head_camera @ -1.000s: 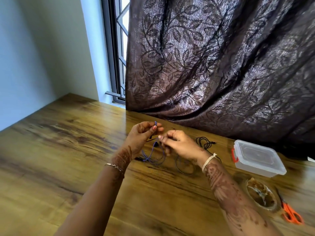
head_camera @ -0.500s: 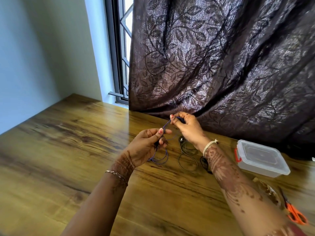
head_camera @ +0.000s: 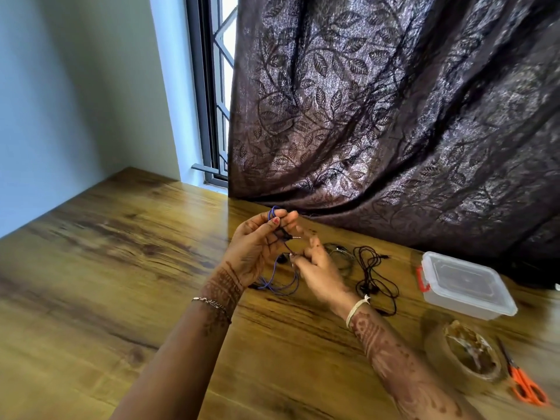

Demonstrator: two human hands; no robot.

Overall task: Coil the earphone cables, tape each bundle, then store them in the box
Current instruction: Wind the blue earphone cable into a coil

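Note:
My left hand (head_camera: 257, 247) is raised over the wooden table (head_camera: 121, 268) and pinches a loop of the blue earphone cable (head_camera: 274, 212) between thumb and fingers; the plug end sticks out to the right. The rest of that blue cable hangs down and lies in loose loops below the hands. My right hand (head_camera: 318, 268) pinches the same cable lower down, close to the left hand. A black earphone cable (head_camera: 375, 268) lies loose on the table to the right. A grey cable (head_camera: 341, 256) lies partly hidden behind my right hand.
A clear plastic box (head_camera: 463, 283) with its lid on and a red clip stands at the right. A roll of brown tape (head_camera: 469, 353) and orange scissors (head_camera: 527, 386) lie in front of it. A dark curtain (head_camera: 394, 116) hangs over the table's far edge.
My right hand has come back down from near the curtain to just below my left hand. A blue loop now sticks up above my left fingers.

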